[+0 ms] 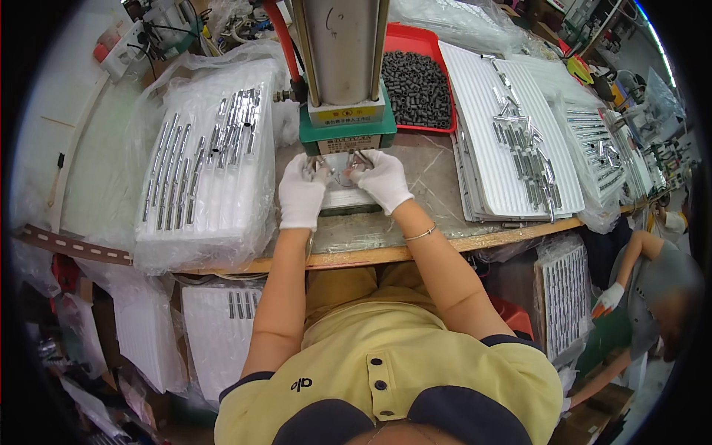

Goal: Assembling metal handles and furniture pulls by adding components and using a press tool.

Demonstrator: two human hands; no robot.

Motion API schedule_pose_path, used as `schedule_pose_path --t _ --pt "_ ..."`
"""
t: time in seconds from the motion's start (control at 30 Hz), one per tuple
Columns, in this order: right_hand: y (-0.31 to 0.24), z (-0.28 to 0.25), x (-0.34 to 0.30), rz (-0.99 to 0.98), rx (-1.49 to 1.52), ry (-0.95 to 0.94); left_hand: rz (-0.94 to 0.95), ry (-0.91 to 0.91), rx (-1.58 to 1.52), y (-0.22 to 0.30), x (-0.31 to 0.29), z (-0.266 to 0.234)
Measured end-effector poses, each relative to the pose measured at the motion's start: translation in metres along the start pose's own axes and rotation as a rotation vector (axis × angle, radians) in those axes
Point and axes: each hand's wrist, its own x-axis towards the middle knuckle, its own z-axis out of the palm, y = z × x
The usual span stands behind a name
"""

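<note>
A green bench press (346, 132) with a tall metal cylinder (341, 52) stands at the table's far middle. Both my hands wear white gloves and meet the front of it. My left hand (302, 191) is closed, its fingertips pinched at a small shiny metal piece just below the green block. On the other side my right hand (382, 180) closes its fingers round a similar shiny piece (361, 159). The exact shape of either piece is hidden by fingers and the press. Between the hands lies a pale metal base plate (345, 197).
Chrome tubes (178, 170) lie on white foam at left. At right, foam sheets (549, 141) carry a pile of short tubes. A red tray (415, 35) holds many small dark cylinders. The wooden table edge (356, 256) runs before me. A gloved co-worker (656, 285) is at far right.
</note>
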Motion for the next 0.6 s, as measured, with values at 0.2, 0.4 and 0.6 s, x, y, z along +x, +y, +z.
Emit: schedule_pose_path --t 0.2,0.4,0.6 --pt "-0.027 -0.002 -0.007 0.073 -0.197 -0.037 -0.248 -0.094 -0.47 0.018 -0.033 -0.028" --pt "0.004 -0.017 -0.034 -0.096 0.025 0.279 -0.293 -0.265 -0.548 0.037 -0.055 -0.04" --pt "-0.05 -0.051 -0.089 -0.005 0.254 -0.137 -0.344 -0.533 -0.54 0.075 -0.083 -0.029"
